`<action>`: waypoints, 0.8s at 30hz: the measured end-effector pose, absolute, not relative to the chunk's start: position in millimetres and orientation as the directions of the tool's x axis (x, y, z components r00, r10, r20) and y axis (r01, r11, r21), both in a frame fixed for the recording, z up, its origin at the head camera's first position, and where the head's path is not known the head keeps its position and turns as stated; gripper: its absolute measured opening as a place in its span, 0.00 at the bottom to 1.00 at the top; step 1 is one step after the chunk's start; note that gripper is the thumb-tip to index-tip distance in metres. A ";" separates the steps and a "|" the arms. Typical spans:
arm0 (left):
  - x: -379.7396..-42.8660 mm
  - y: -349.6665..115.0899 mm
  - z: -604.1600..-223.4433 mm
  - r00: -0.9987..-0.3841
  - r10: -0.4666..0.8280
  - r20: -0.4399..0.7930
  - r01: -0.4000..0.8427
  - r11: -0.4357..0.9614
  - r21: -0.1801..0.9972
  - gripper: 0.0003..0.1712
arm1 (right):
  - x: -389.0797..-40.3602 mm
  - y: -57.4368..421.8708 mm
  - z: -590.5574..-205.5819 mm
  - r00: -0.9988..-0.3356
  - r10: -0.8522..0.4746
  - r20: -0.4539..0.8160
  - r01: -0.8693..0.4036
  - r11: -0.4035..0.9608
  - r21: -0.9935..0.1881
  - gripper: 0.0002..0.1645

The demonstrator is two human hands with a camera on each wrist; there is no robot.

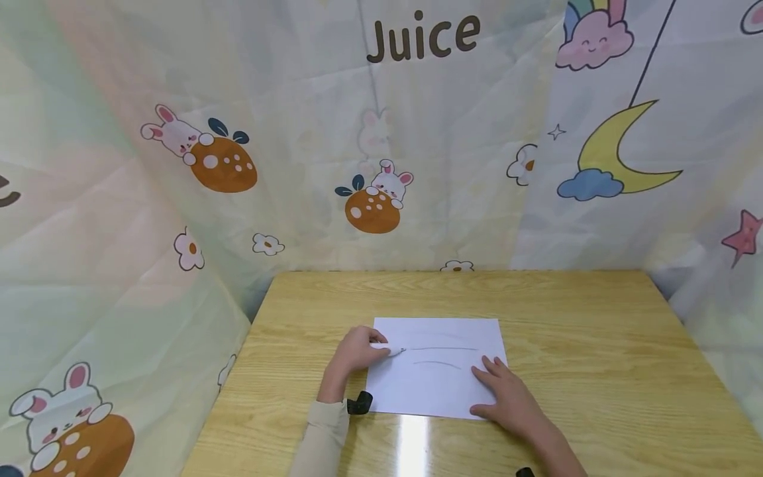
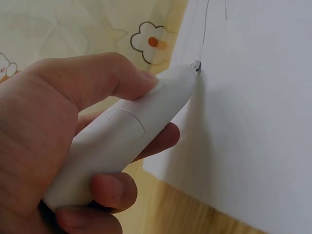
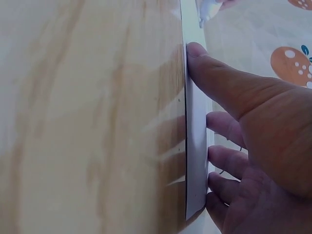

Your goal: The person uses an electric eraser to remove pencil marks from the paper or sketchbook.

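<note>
A white sheet of paper (image 1: 432,387) lies on the wooden table with several thin grey lines across it, one long and nearly straight, one shorter and arched. My left hand (image 1: 359,349) grips a smooth white handheld tool (image 2: 122,126), thumb on top and fingers curled beneath. Its small metallic tip (image 2: 196,66) is at the paper near the left end of the long line; the tool's exact kind is unclear. Fingers spread, my right hand (image 1: 507,394) rests on the sheet's right edge. In the right wrist view its thumb (image 3: 197,51) lies along the paper's edge.
The wooden table (image 1: 596,358) extends around the sheet, with a bright reflection at its front. A patterned cloth (image 1: 298,132) hangs behind and at both sides. A black wrist-worn device (image 1: 360,403) sits beside the left wrist, over the paper's lower left corner.
</note>
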State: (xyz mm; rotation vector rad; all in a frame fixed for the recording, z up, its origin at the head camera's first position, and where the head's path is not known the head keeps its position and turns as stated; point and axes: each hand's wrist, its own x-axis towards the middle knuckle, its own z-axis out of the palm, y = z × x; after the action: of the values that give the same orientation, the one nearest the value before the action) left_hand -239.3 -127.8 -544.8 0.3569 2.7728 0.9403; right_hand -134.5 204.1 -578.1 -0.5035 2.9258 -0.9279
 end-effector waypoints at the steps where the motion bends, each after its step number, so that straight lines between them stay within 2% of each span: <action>1: -240.0 -126.6 -545.9 -0.951 0.294 -0.097 0.174 0.765 0.620 0.07 | -134.7 204.1 -577.9 -0.947 -0.312 0.070 -0.296 0.770 -0.566 0.45; 5: -242.9 -121.7 -549.7 -0.950 0.303 -0.079 0.192 0.764 0.616 0.09 | -135.4 204.3 -579.2 -0.948 -0.308 0.076 -0.296 0.773 -0.561 0.45; 11: -238.5 -125.7 -549.3 -0.961 0.251 -0.112 0.128 0.771 0.623 0.08 | -134.3 203.9 -581.0 -0.947 -0.309 0.092 -0.305 0.767 -0.564 0.45; 15: -239.1 -125.3 -548.6 -0.961 0.257 -0.104 0.136 0.762 0.633 0.08 | -135.1 204.0 -581.2 -0.948 -0.303 0.098 -0.305 0.773 -0.556 0.45; 19: -244.1 -121.2 -552.0 -0.954 0.287 -0.088 0.169 0.753 0.636 0.09 | -135.7 203.5 -578.6 -0.949 -0.305 0.075 -0.294 0.777 -0.557 0.45; 24: -245.7 -123.5 -551.9 -0.956 0.268 -0.121 0.135 0.767 0.628 0.08 | -135.4 202.7 -576.4 -0.952 -0.304 0.044 -0.275 0.780 -0.562 0.45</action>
State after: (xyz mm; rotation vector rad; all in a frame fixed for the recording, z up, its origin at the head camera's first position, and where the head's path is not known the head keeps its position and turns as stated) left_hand -245.7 -123.5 -551.9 0.3187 2.7579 0.9565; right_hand -135.4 202.7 -576.4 -0.4747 2.9167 -0.9099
